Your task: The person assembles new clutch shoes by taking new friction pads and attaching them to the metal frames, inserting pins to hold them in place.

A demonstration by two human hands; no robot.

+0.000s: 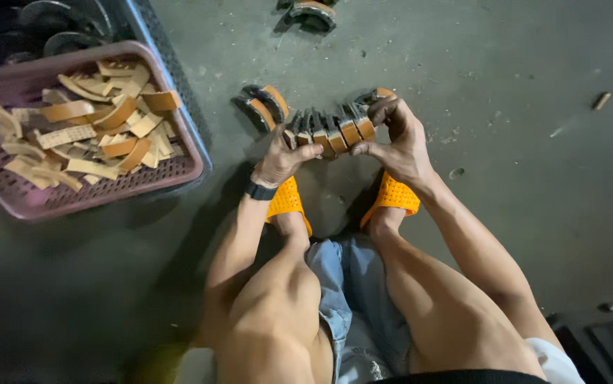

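Pink plastic basket point(7, 192) with perforated walls is sitting on the floor at the person's left, holding a loose heap of tan curved strips point(86, 128), some flat, some bowed, matte and fibrous-looking. Behind it a blue crate point(171, 85) is holding dark round metal parts, blurred.

Both hands are pressing a row of curved metal shoes point(331, 131) together from either end, just above the concrete floor point(520, 178) in front of the orange perforated sandals point(392, 195). Each shoe is showing a grey metal edge and an orange-brown lining. Left hand point(281, 158) is gripping the left end, fingers curled; right hand point(399, 142) is clamping the right end. Two more shoes point(263, 105) are lying just beside the row, another point(310, 16) well apart.
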